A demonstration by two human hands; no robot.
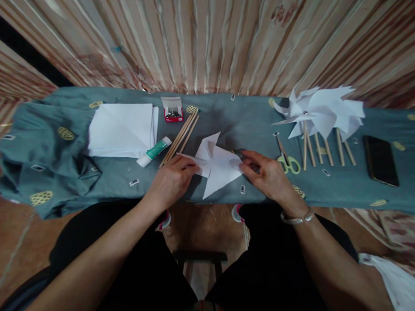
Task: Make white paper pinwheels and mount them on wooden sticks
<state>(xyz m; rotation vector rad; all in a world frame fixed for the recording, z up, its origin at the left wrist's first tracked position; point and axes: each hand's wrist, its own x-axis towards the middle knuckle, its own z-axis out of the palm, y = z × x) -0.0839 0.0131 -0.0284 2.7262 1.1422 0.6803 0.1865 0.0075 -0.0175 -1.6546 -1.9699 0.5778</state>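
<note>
A white paper sheet cut and folded into pointed flaps [218,167] lies on the grey-green cloth [124,175] in front of me. My left hand [174,179] pinches its left flap. My right hand [265,174] presses the paper's right edge, with fingers closed on a small dark object that I cannot make out. Several thin wooden sticks [180,138] lie just beyond my left hand, beside a glue stick [154,151].
A stack of white paper [122,129] sits at the left, a small red box of pins [173,112] behind it. Green-handled scissors [286,159], finished paper pinwheels on sticks [321,114] and a black phone [380,159] lie to the right. A striped curtain hangs behind.
</note>
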